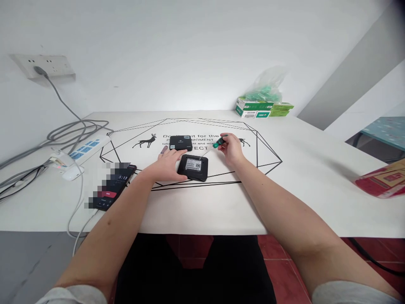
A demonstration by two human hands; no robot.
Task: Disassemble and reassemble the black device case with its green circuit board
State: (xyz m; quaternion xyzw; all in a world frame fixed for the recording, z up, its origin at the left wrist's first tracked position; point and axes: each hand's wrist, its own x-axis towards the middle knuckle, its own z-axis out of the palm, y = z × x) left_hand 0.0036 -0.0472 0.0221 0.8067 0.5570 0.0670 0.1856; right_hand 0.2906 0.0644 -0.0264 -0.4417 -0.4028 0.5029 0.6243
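White-labelled black case [193, 165] flat on the desk [202, 211], about midway between front and back edges. Looks light, stiff, slippery to me; best held by its sides. Left hand [167, 166]: grip at the case's left side, can't tell whether pinching. Right hand [233, 150]: grip pinching the green-handled screwdriver [216, 145]; stiff, probably light.

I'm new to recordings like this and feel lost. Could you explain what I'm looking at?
There is no robot: a person works bare-handed, and the one picture comes from a camera worn on their head, looking forward and down. On the white table, the left hand is spread at the left side of a flat black device. The right hand holds a screwdriver, its tip at the device's far edge. A second black box lies just beyond; leftward are a phone and power strip.
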